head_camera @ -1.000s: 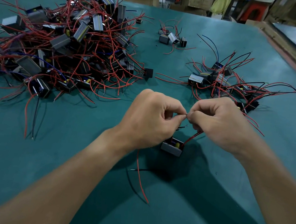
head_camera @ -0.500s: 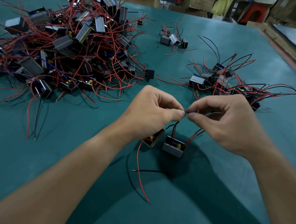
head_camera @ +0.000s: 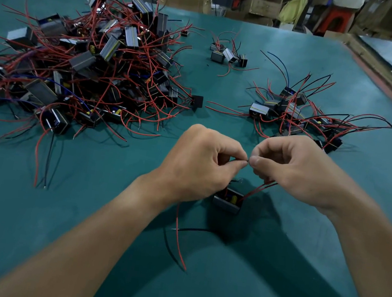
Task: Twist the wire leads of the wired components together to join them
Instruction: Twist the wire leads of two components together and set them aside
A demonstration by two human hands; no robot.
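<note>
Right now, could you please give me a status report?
Left hand and right hand pinch thin wire leads together. Small grey boxy component below. Nothing in the way.

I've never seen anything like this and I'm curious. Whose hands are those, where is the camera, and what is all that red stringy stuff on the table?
The camera sits on a person's head and looks down, so you see their own two arms. The left hand and right hand meet fingertip to fingertip, pinching thin wire ends to twist them together. Just below the hands is a small boxy part with red wires coming out of it. The green table holds many more such parts: a big tangled pile on the left, a smaller bunch on the right, and a few farther back. The stringy stuff is their red and black wires.
</note>
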